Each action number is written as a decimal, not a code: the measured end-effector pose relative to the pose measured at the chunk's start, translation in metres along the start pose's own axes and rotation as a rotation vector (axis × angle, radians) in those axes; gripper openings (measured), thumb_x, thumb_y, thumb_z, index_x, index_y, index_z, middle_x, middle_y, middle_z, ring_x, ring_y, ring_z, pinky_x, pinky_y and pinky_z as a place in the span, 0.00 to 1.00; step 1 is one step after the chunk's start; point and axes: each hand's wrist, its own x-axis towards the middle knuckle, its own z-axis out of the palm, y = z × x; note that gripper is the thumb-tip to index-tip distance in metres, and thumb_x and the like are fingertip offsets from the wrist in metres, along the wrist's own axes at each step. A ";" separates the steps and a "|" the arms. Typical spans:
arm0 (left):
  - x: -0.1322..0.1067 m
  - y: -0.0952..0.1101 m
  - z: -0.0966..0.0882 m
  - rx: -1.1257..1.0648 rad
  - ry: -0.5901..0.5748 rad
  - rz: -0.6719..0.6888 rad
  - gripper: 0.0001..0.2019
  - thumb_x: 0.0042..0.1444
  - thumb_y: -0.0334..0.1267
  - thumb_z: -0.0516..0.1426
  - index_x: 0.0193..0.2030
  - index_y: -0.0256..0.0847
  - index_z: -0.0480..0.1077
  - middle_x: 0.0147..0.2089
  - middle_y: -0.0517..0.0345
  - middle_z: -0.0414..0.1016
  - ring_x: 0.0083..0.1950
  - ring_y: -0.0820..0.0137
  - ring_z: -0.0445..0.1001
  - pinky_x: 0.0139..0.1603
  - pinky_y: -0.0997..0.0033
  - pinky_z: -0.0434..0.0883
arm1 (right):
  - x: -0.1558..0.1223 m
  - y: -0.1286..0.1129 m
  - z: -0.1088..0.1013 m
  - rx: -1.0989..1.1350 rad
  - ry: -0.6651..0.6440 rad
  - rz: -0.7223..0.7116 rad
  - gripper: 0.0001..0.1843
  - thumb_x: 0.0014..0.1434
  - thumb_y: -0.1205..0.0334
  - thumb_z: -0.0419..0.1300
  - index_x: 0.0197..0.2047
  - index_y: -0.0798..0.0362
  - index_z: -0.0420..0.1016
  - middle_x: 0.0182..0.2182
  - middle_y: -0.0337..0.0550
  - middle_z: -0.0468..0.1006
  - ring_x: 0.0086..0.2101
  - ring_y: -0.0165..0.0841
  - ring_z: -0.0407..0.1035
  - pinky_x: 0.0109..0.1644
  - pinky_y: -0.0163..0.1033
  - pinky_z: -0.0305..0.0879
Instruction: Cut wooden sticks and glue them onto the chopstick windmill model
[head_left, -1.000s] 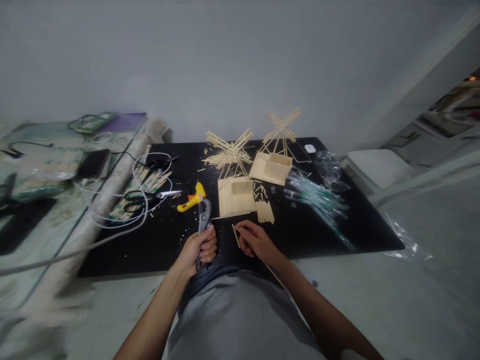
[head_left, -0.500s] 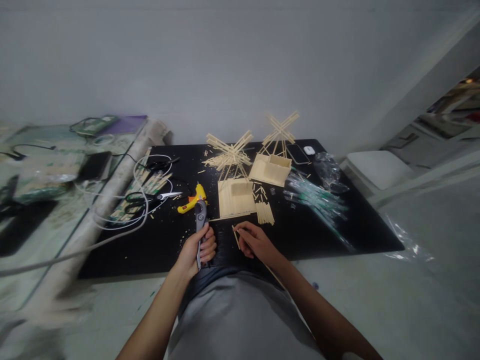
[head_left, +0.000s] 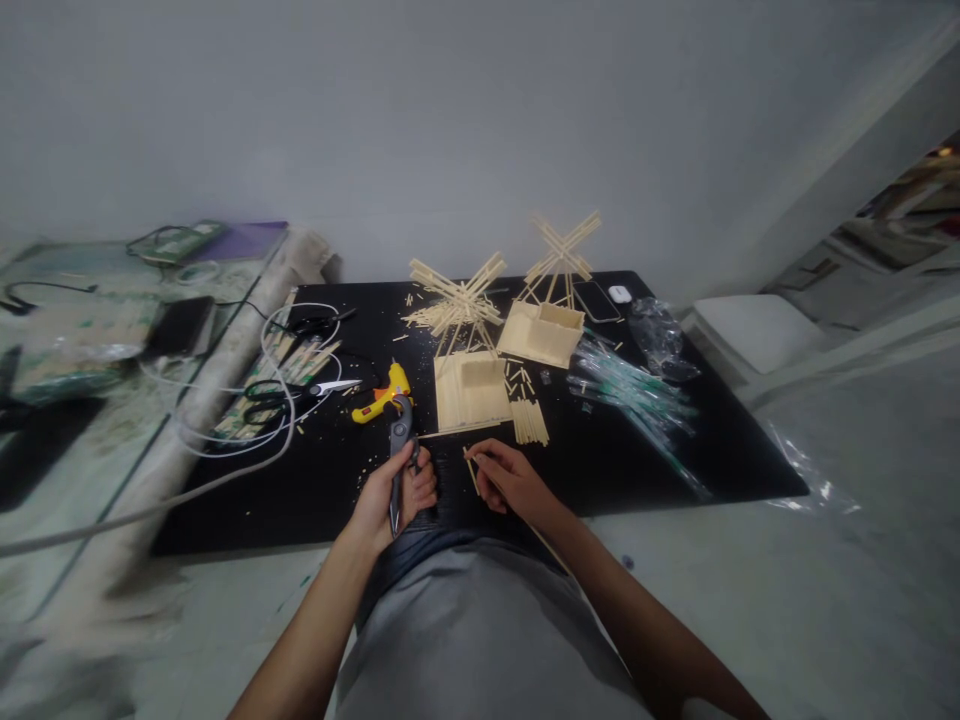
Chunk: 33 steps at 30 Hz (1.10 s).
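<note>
My left hand is closed around grey pruning shears, whose head points away from me towards the yellow glue gun. To the right, my right hand pinches a thin wooden stick between thumb and fingers. Just beyond both hands stands a wooden model with a flat base, a low box and crossed blades above. Another such model is behind it to the right. Cut sticks lie side by side at the near model's right corner.
Scissors and a looping white cable lie on the left of the black table. Plastic-wrapped sticks occupy the right, with a phone and white case behind. A white stool stands beyond.
The fingers of my left hand have loosened a little around the shears, which have turned slightly. My right hand keeps its pinch on the stick. The view has shifted slightly.
</note>
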 end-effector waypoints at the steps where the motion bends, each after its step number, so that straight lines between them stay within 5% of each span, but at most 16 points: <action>1: 0.000 0.000 0.000 0.001 0.004 0.002 0.16 0.65 0.46 0.65 0.36 0.38 0.66 0.24 0.66 0.61 0.22 0.76 0.62 0.24 0.78 0.66 | 0.000 0.000 0.000 0.002 0.000 0.000 0.29 0.61 0.33 0.66 0.47 0.51 0.72 0.18 0.27 0.71 0.14 0.23 0.55 0.16 0.30 0.51; 8: 0.000 0.000 0.001 0.036 0.021 0.008 0.17 0.66 0.48 0.65 0.37 0.39 0.66 0.24 0.67 0.60 0.22 0.76 0.62 0.24 0.78 0.65 | -0.001 -0.002 0.000 0.015 -0.001 0.012 0.28 0.62 0.35 0.67 0.47 0.51 0.73 0.19 0.27 0.71 0.14 0.23 0.56 0.17 0.29 0.52; 15: -0.007 -0.003 0.004 0.175 0.043 0.047 0.25 0.62 0.53 0.67 0.30 0.42 0.58 0.19 0.75 0.48 0.16 0.81 0.44 0.14 0.82 0.49 | -0.005 -0.007 0.003 0.075 0.016 0.020 0.28 0.60 0.35 0.69 0.46 0.50 0.70 0.18 0.28 0.74 0.13 0.24 0.57 0.16 0.29 0.51; 24: -0.027 -0.008 0.022 0.444 0.163 0.214 0.17 0.56 0.47 0.73 0.38 0.35 0.76 0.18 0.64 0.68 0.16 0.77 0.63 0.20 0.78 0.60 | -0.002 -0.028 -0.007 0.174 0.163 -0.048 0.31 0.58 0.31 0.70 0.34 0.47 0.61 0.34 0.43 0.87 0.26 0.30 0.76 0.23 0.32 0.66; 27: -0.031 0.002 0.033 0.443 0.165 0.327 0.18 0.55 0.46 0.72 0.43 0.35 0.78 0.25 0.56 0.78 0.18 0.75 0.67 0.20 0.75 0.62 | -0.001 -0.026 -0.008 0.111 0.223 -0.070 0.32 0.58 0.31 0.71 0.33 0.47 0.61 0.38 0.45 0.87 0.31 0.33 0.79 0.29 0.34 0.72; 30: -0.032 0.015 0.042 0.380 0.191 0.483 0.16 0.53 0.42 0.72 0.44 0.36 0.80 0.32 0.52 0.82 0.20 0.74 0.69 0.23 0.73 0.66 | -0.006 -0.018 -0.003 -0.031 0.247 -0.082 0.31 0.57 0.31 0.70 0.32 0.47 0.62 0.32 0.42 0.84 0.29 0.34 0.78 0.30 0.38 0.73; 33: -0.030 0.025 0.044 0.391 0.213 0.586 0.15 0.54 0.42 0.73 0.43 0.36 0.81 0.28 0.55 0.78 0.22 0.73 0.69 0.24 0.73 0.66 | -0.013 -0.013 0.004 -0.257 0.240 -0.097 0.26 0.61 0.37 0.70 0.31 0.48 0.67 0.26 0.39 0.79 0.27 0.33 0.73 0.31 0.39 0.71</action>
